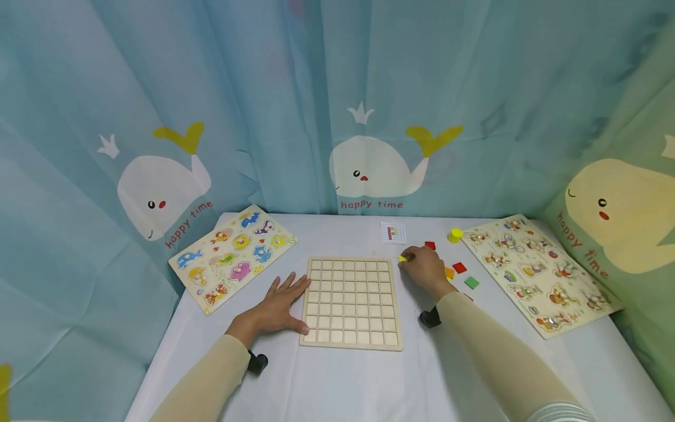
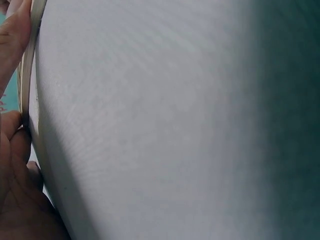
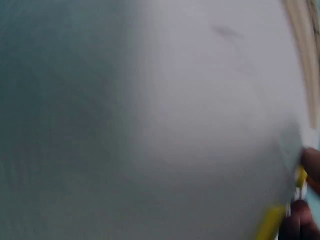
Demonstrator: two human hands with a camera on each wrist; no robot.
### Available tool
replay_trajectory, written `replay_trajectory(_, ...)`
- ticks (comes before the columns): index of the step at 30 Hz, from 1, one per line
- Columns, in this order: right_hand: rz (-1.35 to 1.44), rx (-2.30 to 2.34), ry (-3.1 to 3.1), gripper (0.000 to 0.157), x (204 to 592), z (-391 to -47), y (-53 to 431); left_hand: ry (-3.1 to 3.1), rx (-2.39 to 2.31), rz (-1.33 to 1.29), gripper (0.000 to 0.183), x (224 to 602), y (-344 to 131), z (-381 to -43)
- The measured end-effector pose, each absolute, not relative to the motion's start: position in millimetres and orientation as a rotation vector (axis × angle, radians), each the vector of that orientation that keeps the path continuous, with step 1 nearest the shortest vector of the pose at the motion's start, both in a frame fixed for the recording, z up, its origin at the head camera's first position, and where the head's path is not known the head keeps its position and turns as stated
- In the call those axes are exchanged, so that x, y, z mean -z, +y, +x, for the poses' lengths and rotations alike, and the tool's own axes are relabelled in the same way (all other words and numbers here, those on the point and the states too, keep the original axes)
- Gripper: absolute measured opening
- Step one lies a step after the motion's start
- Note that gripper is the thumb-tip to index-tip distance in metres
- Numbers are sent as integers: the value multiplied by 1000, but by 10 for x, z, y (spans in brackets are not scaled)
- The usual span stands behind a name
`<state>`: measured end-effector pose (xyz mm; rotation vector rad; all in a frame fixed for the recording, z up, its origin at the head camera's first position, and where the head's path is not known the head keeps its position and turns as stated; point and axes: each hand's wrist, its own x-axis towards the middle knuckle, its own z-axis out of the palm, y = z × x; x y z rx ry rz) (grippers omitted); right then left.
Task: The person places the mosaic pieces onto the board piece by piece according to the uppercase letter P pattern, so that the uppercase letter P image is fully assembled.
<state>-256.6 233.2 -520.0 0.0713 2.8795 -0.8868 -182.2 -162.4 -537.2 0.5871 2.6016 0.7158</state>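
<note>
A wooden grid board (image 1: 350, 305) lies flat in the middle of the table. My left hand (image 1: 275, 308) rests at its left edge with fingers spread and the thumb on the near left corner. The left wrist view catches only part of this hand (image 2: 17, 180) along the board's side. By the board's far right corner, my right hand (image 1: 426, 271) pinches a small yellow piece (image 1: 403, 258), mostly covered by the fingers. Its fingertips show at the edge of the right wrist view around the yellow piece (image 3: 301, 177); another yellow thing (image 3: 270, 222) appears below, blurred.
Red tiles (image 1: 459, 268), a green tile (image 1: 471, 282) and an orange tile (image 1: 449, 273) lie around the right hand. Behind are a patterned card (image 1: 393, 233) and a yellow cylinder (image 1: 455, 235). Picture puzzle boards lie left (image 1: 232, 258) and right (image 1: 540, 272).
</note>
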Motion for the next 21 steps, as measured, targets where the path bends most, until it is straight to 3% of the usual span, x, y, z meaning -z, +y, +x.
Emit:
replay_trajectory(7,3,824,2805,27,5175,-2493,2502,2611,-698,574,120,5390,-1626,-1817)
replay_trajectory(11,31,742,2818,38,5166,-2440,2570,2609,-699,578,120,5378,-1623,-1825)
replay_trajectory(16,-44,830,2796,29,5146,-2399,2589,2615,-708,569,120,5355,-1616,-1829)
replay_trajectory(19,-60,858,2781,37,5157,-2373,2585,2613,-699,566,120,5356,-1616,-1822)
replay_trajectory(21,-81,856,2790,33,5166,-2361,2576,2613,-695,565,120,5363,-1618,-1816)
